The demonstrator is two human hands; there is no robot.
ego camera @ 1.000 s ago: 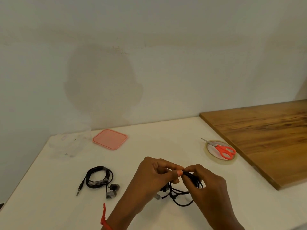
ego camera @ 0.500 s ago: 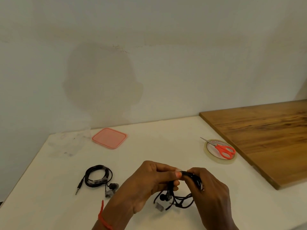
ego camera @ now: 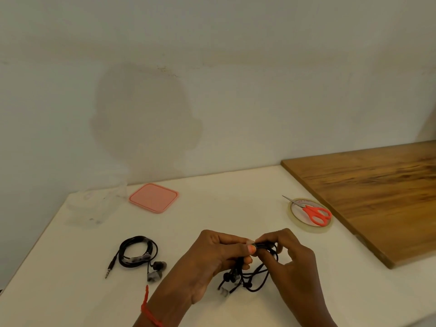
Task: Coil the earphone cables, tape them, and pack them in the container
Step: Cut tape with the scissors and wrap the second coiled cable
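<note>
My left hand (ego camera: 212,260) and my right hand (ego camera: 292,263) together pinch a bundle of black earphone cable (ego camera: 253,278) just above the white table. Loose loops and earbuds dangle below my fingers. A second black earphone (ego camera: 138,254) lies coiled on the table to the left, with clear tape around it and its jack pointing toward me. The clear container (ego camera: 94,204) stands at the back left, hard to make out. Its pink lid (ego camera: 153,197) lies flat beside it.
A roll of clear tape (ego camera: 309,215) sits to the right with orange-handled scissors (ego camera: 313,212) lying across it. A wooden board (ego camera: 375,192) covers the table's right side. The white wall runs close behind the table.
The cable bundle has shifted in my fingers and the hanging loops dropped lower. My left hand's fingers have closed more over the coil; both hands stay in about the same place.
</note>
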